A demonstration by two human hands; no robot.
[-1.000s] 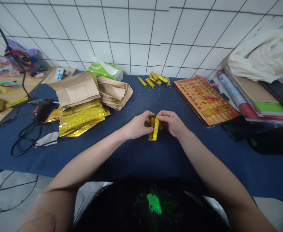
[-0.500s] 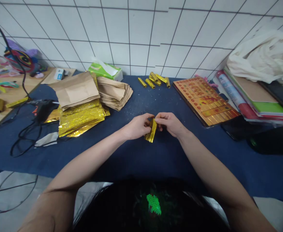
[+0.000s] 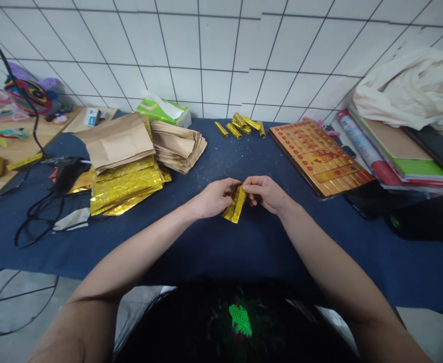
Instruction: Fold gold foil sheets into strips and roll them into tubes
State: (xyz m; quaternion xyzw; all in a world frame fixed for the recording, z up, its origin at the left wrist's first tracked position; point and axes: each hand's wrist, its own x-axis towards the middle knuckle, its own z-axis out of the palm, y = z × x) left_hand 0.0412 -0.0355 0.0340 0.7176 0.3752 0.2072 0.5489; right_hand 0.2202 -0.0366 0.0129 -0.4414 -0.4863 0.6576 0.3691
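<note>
A small folded piece of gold foil paper (image 3: 237, 206) is held between my two hands over the blue cloth. My left hand (image 3: 217, 197) pinches its left side, thumb on top. The fingertips of my right hand (image 3: 263, 192) grip its upper right edge. Part of the paper is hidden by my left fingers. Beyond my hands, several gold foil tubes (image 3: 240, 123) lie in a loose group near the wall. Gold foil sheets (image 3: 126, 186) are stacked to the left, with brown paper bags (image 3: 117, 141) on top.
On the left are a black glue gun (image 3: 65, 174) with its cord and a green tissue pack (image 3: 163, 111). A red-and-gold packet (image 3: 322, 159) lies to the right, beside stacked folders (image 3: 414, 164) under a white cloth (image 3: 414, 91). The tiled wall (image 3: 217, 50) bounds the back.
The gold foil paper has spread wider at its lower left, showing more of its surface. Both hands stay in nearly the same place, still gripping it.
</note>
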